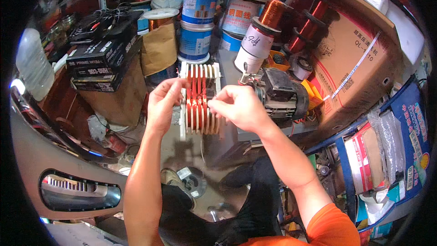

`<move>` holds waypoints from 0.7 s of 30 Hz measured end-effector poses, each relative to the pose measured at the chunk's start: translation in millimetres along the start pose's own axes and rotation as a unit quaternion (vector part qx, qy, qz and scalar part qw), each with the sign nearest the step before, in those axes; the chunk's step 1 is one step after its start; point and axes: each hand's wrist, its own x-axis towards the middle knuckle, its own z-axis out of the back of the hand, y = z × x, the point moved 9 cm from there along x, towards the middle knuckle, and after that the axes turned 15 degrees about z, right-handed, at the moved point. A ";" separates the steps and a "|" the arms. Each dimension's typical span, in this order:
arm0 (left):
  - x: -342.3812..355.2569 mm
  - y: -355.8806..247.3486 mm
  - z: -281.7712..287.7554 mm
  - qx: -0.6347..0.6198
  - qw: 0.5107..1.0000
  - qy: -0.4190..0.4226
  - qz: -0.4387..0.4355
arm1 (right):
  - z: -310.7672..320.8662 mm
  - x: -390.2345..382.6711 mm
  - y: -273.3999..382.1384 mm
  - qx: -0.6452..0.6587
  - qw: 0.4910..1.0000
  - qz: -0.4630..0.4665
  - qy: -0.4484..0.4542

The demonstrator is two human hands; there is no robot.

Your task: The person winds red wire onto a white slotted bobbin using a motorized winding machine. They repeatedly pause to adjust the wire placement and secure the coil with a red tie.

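A coil winding former [182, 119] with several pale discs stands in front of me, and red-brown copper wire [196, 114] is wound in the slots between them. At its left side is my left hand [165, 102], thumb and forefinger pinched together by the outer disc. My right hand [241, 108] is at the other side, its fingertips closed in a pinch close to the copper windings. Whatever either pinch holds is too thin to make out. Just right of the former, an electric motor [287, 95] with a dark terminal box sits on a grey bench.
Blue and white wire spools [196, 41] are stacked behind the former, beside a spool of bare-looking copper wire [271, 13]. A large cardboard box [350, 59] leans at the right. Black boxes [102, 59] stand at the left. An empty-looking reel [195, 183] lies on the floor by my foot.
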 end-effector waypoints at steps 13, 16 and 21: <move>-2.3 13.1 -13.8 -0.011 0.987 -0.035 0.157 | -24.4 13.9 27.1 -0.152 0.951 0.250 -0.098; 0.7 15.2 -18.2 0.058 0.986 -0.051 0.151 | -18.9 10.2 17.9 -0.159 0.957 0.215 -0.111; 0.5 12.8 -8.1 0.198 0.966 -0.139 0.090 | -28.5 4.7 25.0 -0.223 0.936 0.252 -0.099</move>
